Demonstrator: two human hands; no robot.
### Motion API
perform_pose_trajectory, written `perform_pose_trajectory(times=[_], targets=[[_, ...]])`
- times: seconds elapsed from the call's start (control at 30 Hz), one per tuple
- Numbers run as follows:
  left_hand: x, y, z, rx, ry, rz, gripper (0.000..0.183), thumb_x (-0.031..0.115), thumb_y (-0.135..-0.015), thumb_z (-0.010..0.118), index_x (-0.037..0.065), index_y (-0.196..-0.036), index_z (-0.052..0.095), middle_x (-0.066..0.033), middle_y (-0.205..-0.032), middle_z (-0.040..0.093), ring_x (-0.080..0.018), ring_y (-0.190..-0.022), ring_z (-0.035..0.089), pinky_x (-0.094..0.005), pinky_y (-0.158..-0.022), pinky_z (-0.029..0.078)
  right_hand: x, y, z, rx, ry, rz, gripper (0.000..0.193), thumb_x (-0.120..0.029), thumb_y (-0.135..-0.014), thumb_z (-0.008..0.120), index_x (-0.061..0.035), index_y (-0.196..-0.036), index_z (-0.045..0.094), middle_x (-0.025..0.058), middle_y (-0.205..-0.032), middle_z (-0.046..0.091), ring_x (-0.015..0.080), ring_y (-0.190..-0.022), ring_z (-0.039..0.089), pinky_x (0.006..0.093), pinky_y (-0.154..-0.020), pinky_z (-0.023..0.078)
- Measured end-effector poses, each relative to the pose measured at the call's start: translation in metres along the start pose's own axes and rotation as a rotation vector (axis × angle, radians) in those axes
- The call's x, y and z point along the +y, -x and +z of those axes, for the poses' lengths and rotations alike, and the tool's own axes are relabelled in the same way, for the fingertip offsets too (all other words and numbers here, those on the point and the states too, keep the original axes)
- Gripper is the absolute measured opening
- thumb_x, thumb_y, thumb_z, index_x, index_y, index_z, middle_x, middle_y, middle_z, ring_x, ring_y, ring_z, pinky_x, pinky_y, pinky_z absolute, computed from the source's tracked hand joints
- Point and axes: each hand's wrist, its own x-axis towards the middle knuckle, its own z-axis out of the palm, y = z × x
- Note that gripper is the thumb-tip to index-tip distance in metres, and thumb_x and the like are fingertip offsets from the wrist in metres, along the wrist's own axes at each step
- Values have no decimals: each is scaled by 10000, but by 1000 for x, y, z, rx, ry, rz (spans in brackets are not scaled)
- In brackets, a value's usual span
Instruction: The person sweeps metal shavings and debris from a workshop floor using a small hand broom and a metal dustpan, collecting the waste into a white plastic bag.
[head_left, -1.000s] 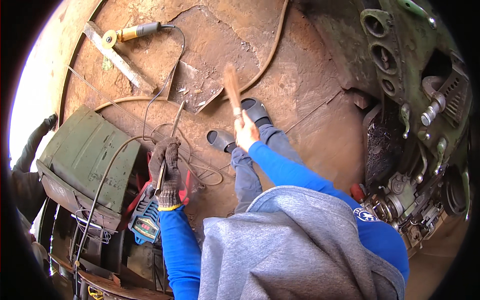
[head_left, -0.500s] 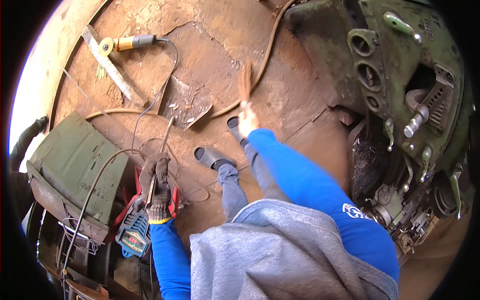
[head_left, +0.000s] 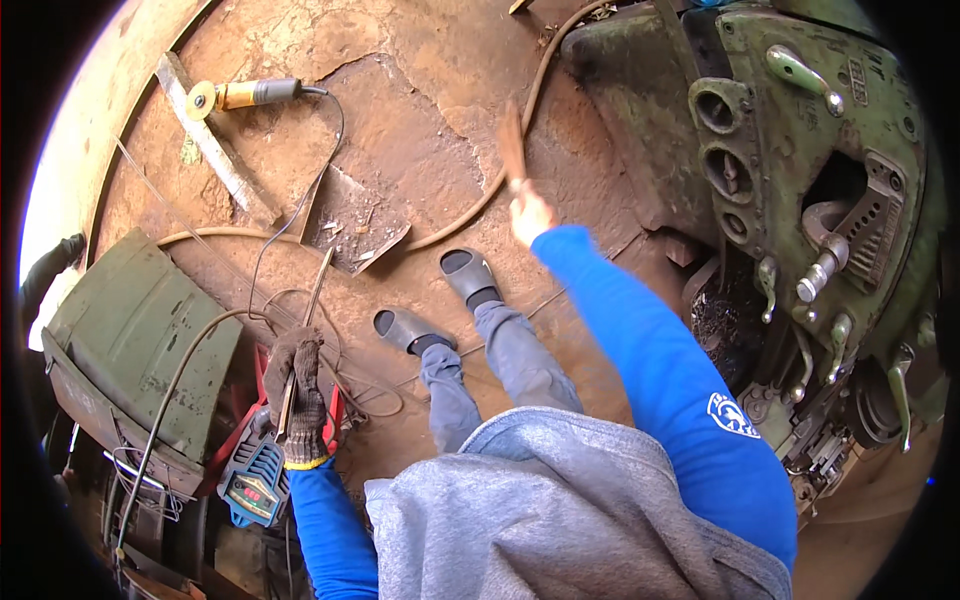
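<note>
My right hand [head_left: 533, 213], bare below a blue sleeve, is closed round a reddish-brown brush [head_left: 513, 148], which is smeared by motion over the floor beside a hose. In a dark knitted glove, my left hand [head_left: 300, 388] grips a long thin metal handle [head_left: 318, 290]. That handle runs forward to a flat metal dustpan [head_left: 330, 203] lying on the floor, with shavings and small debris [head_left: 362, 222] in it. The brush is apart from the pan, to its right.
An angle grinder [head_left: 245, 95] rests across a metal bar [head_left: 215, 150]. A brown hose [head_left: 470, 215] and cables cross the floor. At left stand a green metal cover [head_left: 150, 340] and a blue-and-red device [head_left: 255, 480]. A green machine with levers [head_left: 800, 130] fills the right side.
My right hand has swung the brush to the right, away from the dustpan. The left hand keeps its grip on the handle. The whole view has shifted slightly.
</note>
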Motion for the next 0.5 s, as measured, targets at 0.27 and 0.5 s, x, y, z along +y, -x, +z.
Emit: perform_pose_trajectory(times=[0.27,0.5], targets=[[-21,13,7,97,197,-195,204,119,-917,584,-14,-1042,675,-147,-1030,685,-279,-976,636,-361,-878,486,-7,-2,-25,-9,-249,-261,520,-101,-919,574,1,-1405,420,225,-1353,521,274,-1264,503,319,-1068,371],[2,-4,4,56,173,-98,154,62,-896,596,-10,-1014,665,-134,-1023,668,-273,-976,626,-362,-875,486,-57,-236,-125,166,329,-20,316,-258,-908,510,-20,-1099,593,256,-1077,644,388,-1006,640,442,-873,520]])
